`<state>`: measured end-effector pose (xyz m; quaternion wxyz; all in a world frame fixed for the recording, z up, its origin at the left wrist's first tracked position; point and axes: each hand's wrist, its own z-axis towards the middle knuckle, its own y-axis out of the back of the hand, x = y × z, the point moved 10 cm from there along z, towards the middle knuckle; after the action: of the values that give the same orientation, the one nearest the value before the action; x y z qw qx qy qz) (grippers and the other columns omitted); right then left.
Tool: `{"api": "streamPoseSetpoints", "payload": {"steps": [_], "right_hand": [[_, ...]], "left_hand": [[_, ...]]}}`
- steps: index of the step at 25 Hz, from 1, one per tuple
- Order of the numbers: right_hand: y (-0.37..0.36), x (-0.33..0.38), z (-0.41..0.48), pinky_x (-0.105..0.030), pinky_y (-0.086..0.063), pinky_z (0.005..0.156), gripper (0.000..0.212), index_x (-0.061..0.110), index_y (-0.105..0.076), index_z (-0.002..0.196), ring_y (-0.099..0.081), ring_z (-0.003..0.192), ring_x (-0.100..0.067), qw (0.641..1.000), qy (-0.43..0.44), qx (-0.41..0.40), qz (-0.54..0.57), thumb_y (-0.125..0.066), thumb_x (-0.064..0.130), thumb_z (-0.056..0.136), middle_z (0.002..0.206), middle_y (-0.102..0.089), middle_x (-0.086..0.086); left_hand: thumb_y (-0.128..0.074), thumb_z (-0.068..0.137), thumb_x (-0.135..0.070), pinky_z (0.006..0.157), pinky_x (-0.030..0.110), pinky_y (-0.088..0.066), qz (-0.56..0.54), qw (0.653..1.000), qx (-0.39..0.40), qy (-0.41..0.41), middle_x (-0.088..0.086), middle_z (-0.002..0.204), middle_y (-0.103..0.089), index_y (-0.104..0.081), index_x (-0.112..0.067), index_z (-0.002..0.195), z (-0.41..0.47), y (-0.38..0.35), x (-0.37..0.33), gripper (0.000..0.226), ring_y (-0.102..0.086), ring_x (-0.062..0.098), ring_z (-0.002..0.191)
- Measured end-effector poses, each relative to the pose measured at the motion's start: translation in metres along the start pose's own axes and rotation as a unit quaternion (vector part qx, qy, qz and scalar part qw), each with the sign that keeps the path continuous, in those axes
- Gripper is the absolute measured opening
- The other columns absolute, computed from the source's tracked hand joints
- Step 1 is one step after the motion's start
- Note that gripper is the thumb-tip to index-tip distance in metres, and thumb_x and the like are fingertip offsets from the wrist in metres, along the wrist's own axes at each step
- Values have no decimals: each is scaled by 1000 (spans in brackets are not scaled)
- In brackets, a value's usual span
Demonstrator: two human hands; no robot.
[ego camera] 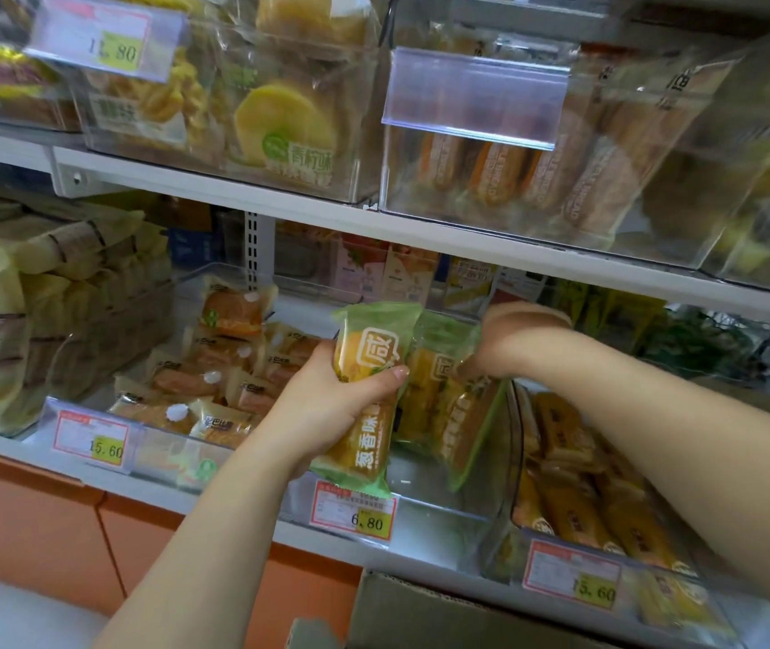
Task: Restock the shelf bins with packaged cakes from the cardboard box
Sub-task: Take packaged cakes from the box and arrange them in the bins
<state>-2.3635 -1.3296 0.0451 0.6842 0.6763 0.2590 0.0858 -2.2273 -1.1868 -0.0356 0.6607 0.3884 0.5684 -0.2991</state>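
My left hand point(327, 400) grips a green-wrapped packaged cake point(366, 395) upright in front of the clear middle bin point(448, 508) on the lower shelf. Inside that bin lean a few more green-wrapped cakes point(448, 395). My right hand point(500, 348) reaches into the bin from the right, bent down at the wrist, fingers on the top of those cakes; whether it grips one is hidden. The cardboard box point(420, 611) sits at the bottom edge, below the shelf, its flap showing.
A bin of orange-wrapped buns point(214, 377) stands to the left, a bin of yellow-wrapped cakes point(584, 489) to the right. Price tags point(355, 512) hang on the bin fronts. The upper shelf point(280, 199) holds more clear bins close overhead.
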Motion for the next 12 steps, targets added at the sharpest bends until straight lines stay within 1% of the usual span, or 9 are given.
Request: {"api": "streamPoseSetpoints", "payload": {"steps": [2,4,6,8,10,12], "right_hand": [[-4,4,8,-25,-45,56,54,10,-58,105,-55,70,-17,999,-9,-35,-30,-67,57,80,84,-56,-2],[-11,10,17,-26,-46,60,51,10,-60,111,-56,76,-17,998,22,-59,-9,-68,52,82,89,-58,-2],[-13,9,21,-28,-45,68,50,12,-59,116,-57,86,-18,995,52,-73,43,-70,47,82,98,-59,-2],[-14,6,24,-30,-44,77,59,13,-53,125,-57,104,-22,992,68,-87,61,-71,48,81,115,-58,-5],[-19,4,27,-34,-43,91,68,16,-47,133,-50,121,-26,991,77,-91,60,-71,51,80,133,-53,-6],[-24,2,28,-35,-40,95,68,21,-45,136,-45,127,-26,988,79,-82,102,-72,49,79,139,-49,-6]], "left_hand": [[-79,59,-63,88,43,-57,5,1000,-3,-2,-8,103,-73,-57,-30,117,-1,1,1,70,-70,13,94],[-78,58,-64,88,43,-57,13,1000,-9,-2,-8,105,-71,-55,-30,118,-1,3,3,73,-69,13,96],[-78,63,-63,89,42,-56,23,1000,-14,-5,-9,107,-69,-53,-31,120,0,5,4,70,-68,13,97],[-78,68,-60,90,41,-55,31,999,-18,-9,-10,108,-68,-52,-31,120,0,5,3,64,-66,12,98],[-77,71,-57,89,39,-55,34,999,-23,-9,-11,107,-67,-52,-31,119,0,6,2,60,-66,11,97],[-78,71,-55,89,40,-55,30,999,-21,-10,-10,106,-67,-51,-30,119,0,5,1,60,-66,12,96]]}}
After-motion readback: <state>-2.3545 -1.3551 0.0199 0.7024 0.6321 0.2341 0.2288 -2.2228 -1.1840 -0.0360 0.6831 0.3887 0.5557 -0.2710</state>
